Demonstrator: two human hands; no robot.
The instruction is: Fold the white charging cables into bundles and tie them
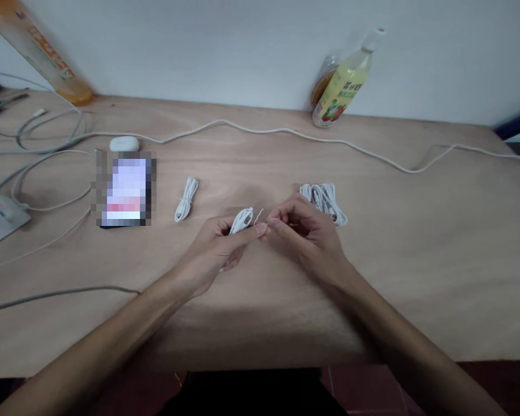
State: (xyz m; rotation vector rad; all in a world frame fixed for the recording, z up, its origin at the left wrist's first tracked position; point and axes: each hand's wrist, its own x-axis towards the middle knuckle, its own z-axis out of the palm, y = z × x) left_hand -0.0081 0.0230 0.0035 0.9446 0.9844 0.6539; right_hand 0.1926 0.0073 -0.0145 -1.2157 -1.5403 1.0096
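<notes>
My left hand (pixel 225 242) is closed round a coiled white cable (pixel 241 221), its folded end sticking up past the thumb. A thin white twist tie (pixel 258 215) curls up beside that coil. My right hand (pixel 305 231) is pinched, its thumb and forefinger meeting my left fingertips at the tie's lower part; the exact grip there is partly hidden. Left of my hands lies another bundled white cable (pixel 186 199) on the table. Just beyond my right hand are several more white cable bundles (pixel 325 201), side by side and partly covered by the fingers.
On the wooden table (pixel 416 242) lie a blurred-out phone (pixel 127 190), a white earbud case (pixel 124 144) and loose cables at the left. A long white cord (pixel 260 130) crosses the back. A yellow-labelled bottle (pixel 344 84) and an orange drink bottle (pixel 47 55) stand by the wall.
</notes>
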